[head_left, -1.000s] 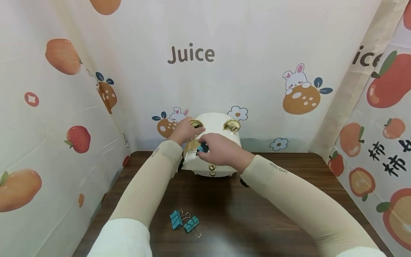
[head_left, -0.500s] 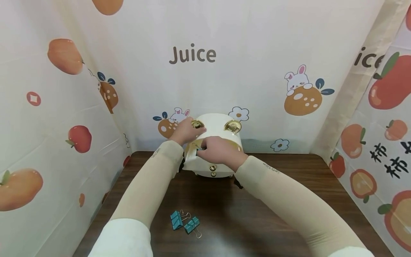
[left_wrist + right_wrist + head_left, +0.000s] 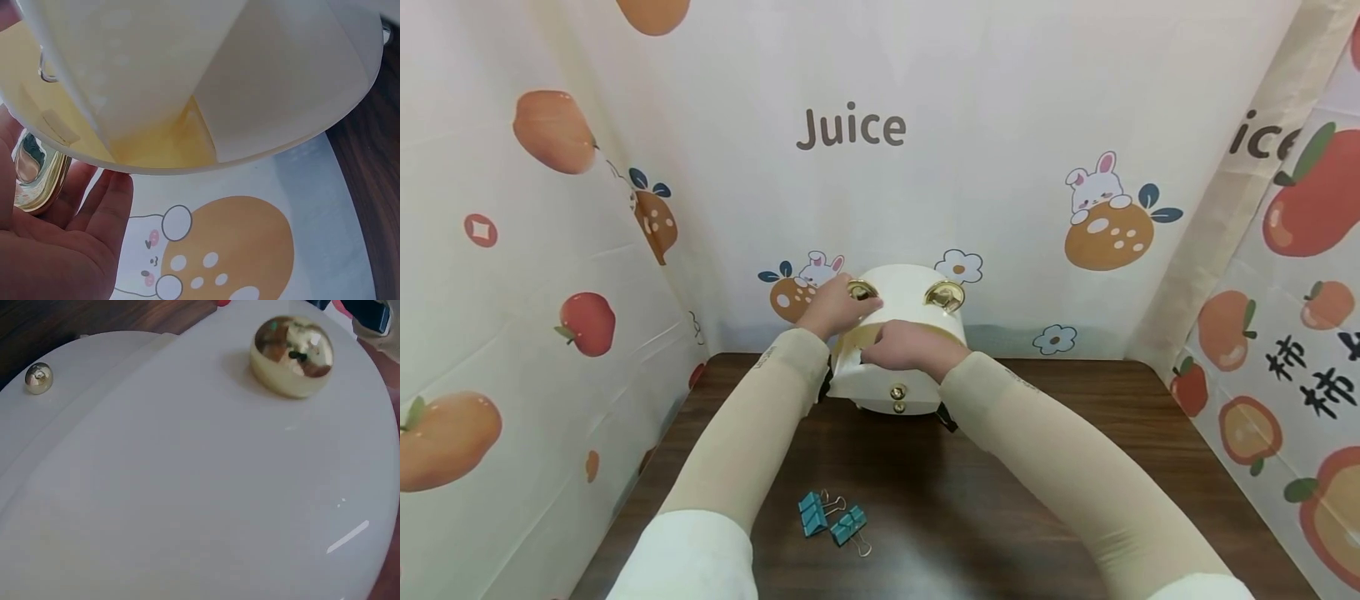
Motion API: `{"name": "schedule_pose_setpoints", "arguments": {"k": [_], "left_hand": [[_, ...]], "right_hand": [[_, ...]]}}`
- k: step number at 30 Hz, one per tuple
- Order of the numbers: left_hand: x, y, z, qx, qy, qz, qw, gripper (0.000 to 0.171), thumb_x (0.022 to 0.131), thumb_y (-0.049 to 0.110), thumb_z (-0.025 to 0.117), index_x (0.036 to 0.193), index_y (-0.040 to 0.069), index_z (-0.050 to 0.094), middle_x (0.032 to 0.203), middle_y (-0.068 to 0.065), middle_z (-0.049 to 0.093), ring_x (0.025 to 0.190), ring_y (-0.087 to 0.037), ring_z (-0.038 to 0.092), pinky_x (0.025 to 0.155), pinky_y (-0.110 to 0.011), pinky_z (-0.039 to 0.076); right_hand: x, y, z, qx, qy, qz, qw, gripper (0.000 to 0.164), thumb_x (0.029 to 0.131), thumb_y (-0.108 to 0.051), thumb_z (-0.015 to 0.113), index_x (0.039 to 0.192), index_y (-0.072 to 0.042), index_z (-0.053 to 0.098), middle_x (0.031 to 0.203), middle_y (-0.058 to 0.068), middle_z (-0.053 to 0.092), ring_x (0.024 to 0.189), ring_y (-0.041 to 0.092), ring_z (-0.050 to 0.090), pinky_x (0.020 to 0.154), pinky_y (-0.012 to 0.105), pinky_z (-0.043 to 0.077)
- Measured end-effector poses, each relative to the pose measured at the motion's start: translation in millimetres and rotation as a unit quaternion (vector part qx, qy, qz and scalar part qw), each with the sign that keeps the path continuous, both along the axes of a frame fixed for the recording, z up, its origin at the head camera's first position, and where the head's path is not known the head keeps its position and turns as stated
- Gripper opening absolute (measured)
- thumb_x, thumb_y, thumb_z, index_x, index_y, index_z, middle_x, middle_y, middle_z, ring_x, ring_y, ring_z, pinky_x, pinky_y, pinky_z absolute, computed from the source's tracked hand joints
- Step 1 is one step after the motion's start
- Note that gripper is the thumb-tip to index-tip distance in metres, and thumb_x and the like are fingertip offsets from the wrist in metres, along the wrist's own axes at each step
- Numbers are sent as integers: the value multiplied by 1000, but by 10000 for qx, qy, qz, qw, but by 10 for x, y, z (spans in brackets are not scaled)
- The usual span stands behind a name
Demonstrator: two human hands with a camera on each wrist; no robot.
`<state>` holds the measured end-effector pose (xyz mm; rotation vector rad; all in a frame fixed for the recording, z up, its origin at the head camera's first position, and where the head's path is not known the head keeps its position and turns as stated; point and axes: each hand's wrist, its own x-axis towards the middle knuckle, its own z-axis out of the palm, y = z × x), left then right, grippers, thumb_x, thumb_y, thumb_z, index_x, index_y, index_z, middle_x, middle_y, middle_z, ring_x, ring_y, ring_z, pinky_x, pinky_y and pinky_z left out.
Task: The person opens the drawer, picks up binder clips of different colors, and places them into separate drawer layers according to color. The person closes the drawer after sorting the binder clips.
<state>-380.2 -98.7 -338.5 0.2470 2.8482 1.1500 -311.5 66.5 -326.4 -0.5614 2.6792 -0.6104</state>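
Observation:
A white box (image 3: 906,285) with gold ring-shaped ears stands at the back of the table, its front flap (image 3: 857,382) tilted outward. My left hand (image 3: 837,307) holds the box around its left gold ear; in the left wrist view, the fingers (image 3: 109,215) lie along the rim. My right hand (image 3: 910,346) reaches over the flap into the opening with curled fingers, its tips hidden. Inside the opening, the left wrist view shows a wire handle (image 3: 45,69) of a binder clip, whose body is out of sight. Gold knobs (image 3: 898,392) sit on the front.
Two teal binder clips (image 3: 812,513) lie on the dark wooden table (image 3: 1000,508), nearer to me. A fruit-printed curtain (image 3: 985,108) hangs close behind the box and along both sides.
My right hand has moved down into the box's opening, carrying the teal binder clip out of the head view. The left hand stays at the ear.

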Motion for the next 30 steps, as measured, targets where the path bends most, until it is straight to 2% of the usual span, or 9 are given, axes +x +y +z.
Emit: {"name": "schedule_pose_setpoints", "arguments": {"k": [4,8,15,17,20,22,24,27,30], "left_hand": [[-8,-2,-7,49,-57,43,10000,46,95,45,73,115,8,53,99,-12,57,87,-26,56,67,-36,48],[-12,2,-15,141,-164,77,9997,47,95,45,74,116,8,52,100,-13,58,85,-26,56,66,-36,48],[-25,6,-16,125,-129,97,9998,48,94,45,75,114,8,53,99,-13,58,85,-26,56,65,-35,48],[-31,5,-14,116,-138,110,9998,48,93,45,75,114,8,53,100,-13,57,85,-26,56,66,-35,47],[-33,6,-8,40,-138,136,9998,48,94,46,74,114,8,52,100,-12,57,86,-26,56,66,-35,47],[-29,5,-3,-8,-126,148,9998,48,94,46,74,114,8,52,100,-12,57,87,-27,56,67,-35,47],[-23,6,1,-50,-105,141,9998,48,94,46,73,114,8,52,101,-13,56,87,-27,56,68,-36,47],[-12,12,4,-63,-107,147,9998,48,94,46,73,114,8,51,101,-13,57,89,-27,56,69,-37,48],[-1,16,8,-58,-131,155,9998,48,95,46,72,116,8,51,103,-12,58,92,-28,56,73,-39,49]], "right_hand": [[-46,5,-11,28,-1,34,10000,25,96,-31,54,76,-16,55,69,0,45,64,16,44,63,31,39],[-58,19,-1,44,63,32,10000,32,96,-29,56,68,-17,48,62,-2,39,57,15,38,58,31,36],[24,60,78,-99,484,154,9987,37,97,-27,58,63,-17,46,54,-6,36,50,11,32,52,29,32],[78,70,113,-166,661,144,9976,33,98,-26,57,68,-14,51,57,-5,39,51,11,33,54,30,33],[181,71,170,-346,946,62,9949,21,98,-26,57,89,-9,66,74,-3,58,64,11,49,66,31,45],[249,67,191,-501,1057,33,9931,25,98,-25,55,106,-7,70,91,0,67,77,13,58,78,35,50],[310,61,192,-711,1187,18,9904,31,97,-25,54,117,-7,70,107,1,70,91,15,63,89,38,51],[392,53,158,-1081,1365,-1,9847,32,99,-26,54,120,-7,71,112,2,70,99,17,64,92,39,51],[479,59,88,-1591,1774,141,9711,29,101,-27,57,121,-9,69,113,0,67,103,18,63,93,39,52]]}}
